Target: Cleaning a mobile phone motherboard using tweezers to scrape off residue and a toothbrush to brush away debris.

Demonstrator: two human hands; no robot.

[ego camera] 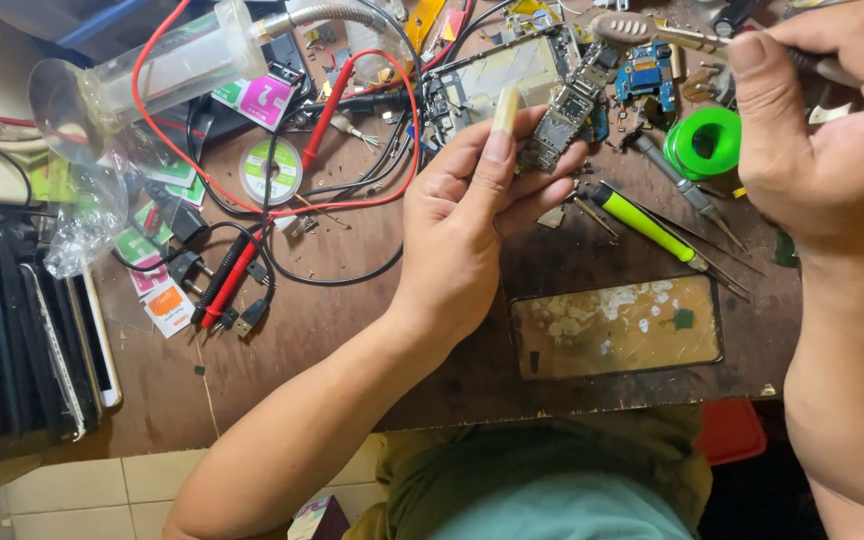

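My left hand [472,215] pinches a small green-grey phone circuit board [564,120] between thumb and fingers above the brown workbench [352,340]. My right hand [812,130] grips a slim tool with a tan handle [642,30] that reaches left, its tip close above the top of the board. Just behind the board lies an opened phone frame [497,75]. A blue circuit piece [647,75] sits to the right of it.
A screwdriver with a lime-green handle [642,222], tweezers and a green wire spool [704,140] lie on the right. A scratched phone glass [617,325] sits near the front edge. Red and black meter leads [237,265], a solder reel [270,170] and stacked phones [32,340] fill the left.
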